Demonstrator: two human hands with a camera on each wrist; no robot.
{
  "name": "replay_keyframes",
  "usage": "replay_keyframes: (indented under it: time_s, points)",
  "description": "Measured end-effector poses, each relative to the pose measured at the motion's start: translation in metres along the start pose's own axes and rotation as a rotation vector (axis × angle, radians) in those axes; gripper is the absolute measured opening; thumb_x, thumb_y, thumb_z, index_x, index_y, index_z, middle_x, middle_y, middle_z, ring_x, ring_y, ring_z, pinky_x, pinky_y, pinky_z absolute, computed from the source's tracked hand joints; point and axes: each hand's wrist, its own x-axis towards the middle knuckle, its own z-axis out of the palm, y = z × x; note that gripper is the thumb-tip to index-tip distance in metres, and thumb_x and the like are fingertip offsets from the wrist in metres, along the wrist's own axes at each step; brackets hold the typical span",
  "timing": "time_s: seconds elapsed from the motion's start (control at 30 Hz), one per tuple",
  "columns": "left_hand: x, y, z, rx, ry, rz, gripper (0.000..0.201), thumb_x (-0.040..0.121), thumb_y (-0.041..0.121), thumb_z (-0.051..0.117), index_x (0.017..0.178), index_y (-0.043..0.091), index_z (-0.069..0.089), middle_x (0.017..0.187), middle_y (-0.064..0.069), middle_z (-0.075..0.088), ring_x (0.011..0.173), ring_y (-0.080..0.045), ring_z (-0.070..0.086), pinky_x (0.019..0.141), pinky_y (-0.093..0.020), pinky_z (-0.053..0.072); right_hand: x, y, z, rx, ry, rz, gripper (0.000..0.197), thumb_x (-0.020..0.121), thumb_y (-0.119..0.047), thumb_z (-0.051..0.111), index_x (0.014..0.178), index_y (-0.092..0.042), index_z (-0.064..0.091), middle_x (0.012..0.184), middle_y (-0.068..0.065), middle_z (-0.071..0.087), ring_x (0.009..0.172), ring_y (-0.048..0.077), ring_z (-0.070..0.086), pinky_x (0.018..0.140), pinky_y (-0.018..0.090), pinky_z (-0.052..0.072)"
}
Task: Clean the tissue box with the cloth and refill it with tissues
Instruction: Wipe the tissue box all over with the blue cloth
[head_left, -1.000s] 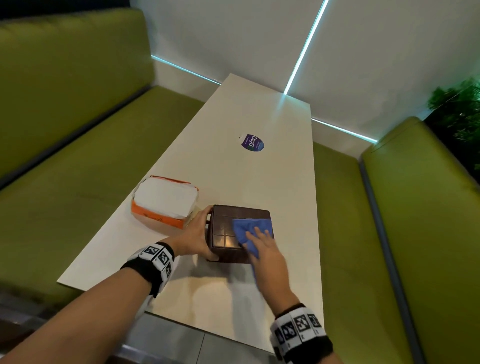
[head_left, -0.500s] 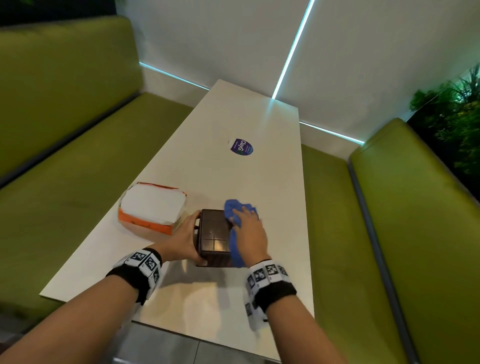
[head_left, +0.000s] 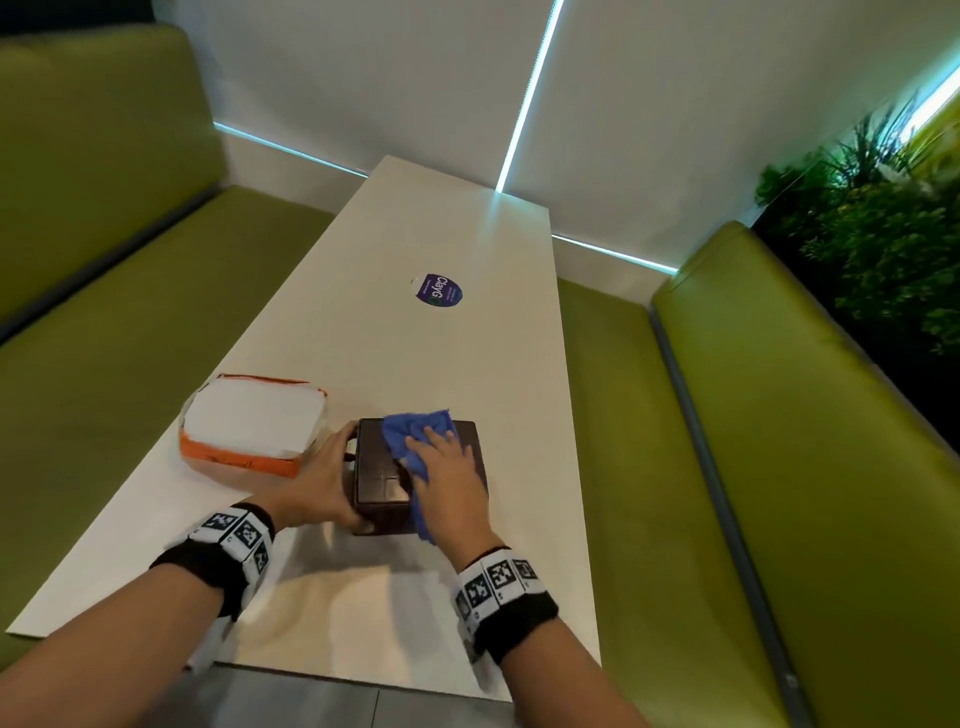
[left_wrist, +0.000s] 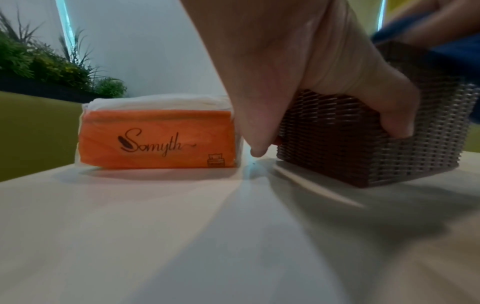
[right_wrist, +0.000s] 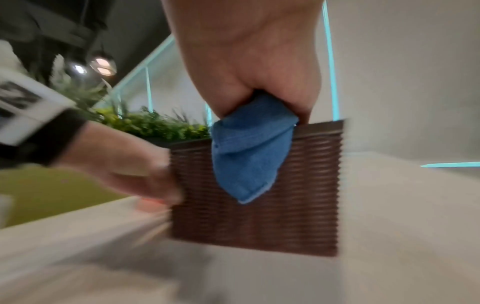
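Observation:
A brown woven tissue box (head_left: 382, 486) stands near the front of the white table (head_left: 415, 338). My left hand (head_left: 332, 470) grips the box's left side, its thumb on the near corner (left_wrist: 389, 119). On the box's top, my right hand (head_left: 447, 467) presses a blue cloth (head_left: 413, 434) down with flat fingers. One cloth corner (right_wrist: 246, 156) hangs over the box's near wall (right_wrist: 259, 222). Left of the box lies an orange pack of white tissues (head_left: 249, 426), marked "Somyth" (left_wrist: 155, 139). The right wrist view is blurred.
Green bench seats (head_left: 753, 467) run along both long sides of the table. A round purple sticker (head_left: 439, 290) lies further back on the tabletop. Plants (head_left: 872, 234) stand behind the right bench. White wall panels close off the far end.
My right hand has wiped the cloth across the box top, from its right part toward the middle and far edge. The left hand has kept its hold on the box.

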Motion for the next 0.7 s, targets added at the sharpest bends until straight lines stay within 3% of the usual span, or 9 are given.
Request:
replay_keyframes:
  time_s: [0.07, 0.13, 0.2, 0.27, 0.33, 0.47, 0.53, 0.6, 0.7]
  points:
    - [0.001, 0.003, -0.001, -0.015, -0.030, -0.047, 0.138, 0.033, 0.020, 0.096, 0.145, 0.027, 0.015, 0.138, 0.001, 0.042, 0.127, -0.020, 0.047, 0.107, -0.045, 0.042, 0.000, 0.031, -0.026, 0.149, 0.081, 0.121, 0.038, 0.099, -0.015, 0.047, 0.136, -0.017, 0.053, 0.147, 0.005, 0.047, 0.134, 0.018, 0.042, 0.110, 0.031, 0.028]
    - [0.003, 0.003, -0.005, -0.012, -0.051, -0.062, 0.139, 0.033, 0.021, 0.097, 0.145, 0.031, 0.015, 0.139, 0.001, 0.044, 0.128, -0.021, 0.048, 0.107, -0.049, 0.043, -0.002, 0.055, -0.051, 0.351, 0.150, 0.304, 0.026, 0.098, -0.021, 0.049, 0.114, -0.012, 0.068, 0.121, 0.010, 0.066, 0.112, 0.023, 0.059, 0.094, 0.032, 0.043]
    - [0.007, -0.002, -0.011, 0.006, -0.049, -0.068, 0.140, 0.034, 0.023, 0.098, 0.146, 0.035, 0.014, 0.140, 0.002, 0.044, 0.131, -0.019, 0.045, 0.109, -0.050, 0.041, -0.006, 0.080, -0.073, 0.547, 0.177, 0.480, 0.024, 0.095, -0.025, 0.050, 0.090, -0.016, 0.072, 0.097, 0.009, 0.071, 0.095, 0.027, 0.066, 0.088, 0.037, 0.049]
    - [0.007, 0.001, -0.015, 0.002, -0.080, -0.077, 0.140, 0.038, 0.019, 0.097, 0.147, 0.037, 0.012, 0.143, 0.003, 0.042, 0.134, -0.017, 0.041, 0.111, -0.047, 0.039, -0.010, 0.104, -0.083, 0.712, 0.213, 0.578, 0.023, 0.093, -0.029, 0.052, 0.081, -0.020, 0.069, 0.089, 0.006, 0.072, 0.091, 0.027, 0.069, 0.088, 0.040, 0.053]
    - [0.007, 0.006, -0.017, -0.055, -0.123, -0.087, 0.134, 0.046, 0.003, 0.093, 0.148, 0.034, 0.012, 0.143, 0.001, 0.041, 0.131, -0.014, 0.044, 0.107, -0.037, 0.043, -0.013, 0.121, -0.081, 0.653, 0.213, 0.601, 0.024, 0.092, -0.032, 0.051, 0.090, -0.016, 0.069, 0.094, 0.010, 0.073, 0.097, 0.030, 0.068, 0.090, 0.044, 0.054]
    - [0.007, 0.011, -0.017, -0.102, -0.152, -0.088, 0.132, 0.058, -0.012, 0.083, 0.148, 0.039, 0.001, 0.144, 0.005, 0.033, 0.131, -0.013, 0.039, 0.097, -0.024, 0.042, -0.017, 0.131, -0.055, 0.217, 0.192, 0.477, 0.029, 0.098, -0.025, 0.044, 0.104, -0.005, 0.064, 0.101, 0.016, 0.068, 0.097, 0.034, 0.063, 0.081, 0.038, 0.050]
    - [0.006, 0.010, -0.018, -0.129, -0.146, -0.102, 0.132, 0.061, -0.015, 0.079, 0.152, 0.035, -0.003, 0.146, 0.004, 0.029, 0.133, -0.013, 0.036, 0.094, -0.021, 0.042, -0.016, 0.136, -0.035, 0.113, 0.136, 0.423, 0.030, 0.098, -0.026, 0.049, 0.113, -0.003, 0.060, 0.116, 0.018, 0.062, 0.107, 0.034, 0.059, 0.089, 0.040, 0.047]
    - [0.005, 0.007, -0.019, -0.144, -0.138, -0.118, 0.131, 0.062, -0.013, 0.080, 0.153, 0.034, -0.001, 0.149, 0.006, 0.027, 0.136, -0.014, 0.034, 0.100, -0.025, 0.041, -0.014, 0.143, -0.014, 0.046, 0.021, 0.418, 0.040, 0.096, -0.032, 0.052, 0.127, -0.008, 0.054, 0.137, 0.013, 0.048, 0.124, 0.033, 0.048, 0.101, 0.039, 0.041]
    - [0.000, 0.003, -0.021, -0.117, -0.113, -0.133, 0.133, 0.055, 0.009, 0.088, 0.153, 0.039, 0.003, 0.156, 0.009, 0.022, 0.143, -0.015, 0.027, 0.116, -0.044, 0.031, -0.010, 0.147, 0.006, -0.078, -0.082, 0.461, 0.058, 0.095, -0.048, 0.047, 0.145, -0.019, 0.037, 0.158, 0.009, 0.021, 0.142, 0.038, 0.023, 0.113, 0.047, 0.028]
